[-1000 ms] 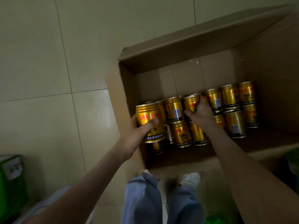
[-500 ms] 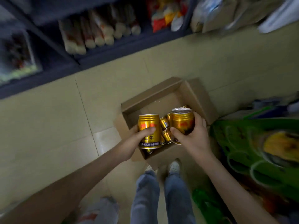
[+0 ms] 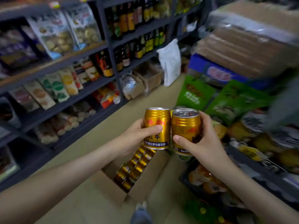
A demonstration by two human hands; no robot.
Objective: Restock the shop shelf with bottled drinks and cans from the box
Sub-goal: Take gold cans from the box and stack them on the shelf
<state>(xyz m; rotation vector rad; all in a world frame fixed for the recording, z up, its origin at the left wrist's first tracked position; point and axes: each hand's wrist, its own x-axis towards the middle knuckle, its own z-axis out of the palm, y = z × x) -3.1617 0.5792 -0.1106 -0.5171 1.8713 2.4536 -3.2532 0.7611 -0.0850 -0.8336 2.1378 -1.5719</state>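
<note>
Left hand: centre of the frame, wrapped round the lower half of a gold can, thumb across the label on the near side.
Left can: upright, held above the box, silver top showing; its side touches the right can, or very nearly.
Right hand: just right of centre, grasping the second can from the right, thumb across the front near the bottom, fingers curled behind.
Right can: upright, tilted slightly toward the camera so the pull-tab top shows; it sits a little lower in the frame than the left can.
Box: open cardboard carton on the floor, below the hands at lower centre.
Cans in box: more gold cans in two close rows along the box's inner left side; the exact count is blurred.
Shelf: dark metal rack filling the left and upper left, several tiers.
Shelf goods: snack bags on the left tiers, dark bottles at upper centre.
White bag: hangs at the rack's far end, upper centre.
Green packs: stacked at right, behind the right can, blurred.
Floor: beige aisle between the rack and the stacked goods.
Shoe: bottom centre, just below the box.
</note>
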